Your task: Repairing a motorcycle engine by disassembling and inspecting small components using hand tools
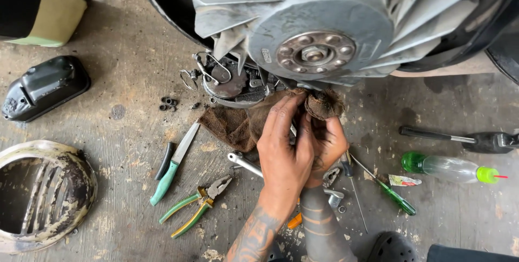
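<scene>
Both hands close on one brown rag (311,105), bunched just under the finned metal fan wheel (324,29) of an engine. From the wrists the rag lies straight ahead and slightly right, pressed against the greasy engine parts (232,83) below the wheel. The left hand (284,148) lies flat over the cloth with fingers stretched forward – a loose, spread grip, pressing more than pinching. The right hand (327,146) sits beside and partly under it, fingers curled tight around a wad of the rag; it is the hand nearer the bunched end. The rest of the cloth trails left onto the concrete floor (130,62).

Around the hands lie a wrench (243,163), green-handled pliers (197,203), a knife with a green handle (174,166), a green screwdriver (386,189) and a plastic bottle (448,169). Farther left sit a black cover (46,86) and a worn slotted shroud (46,194).
</scene>
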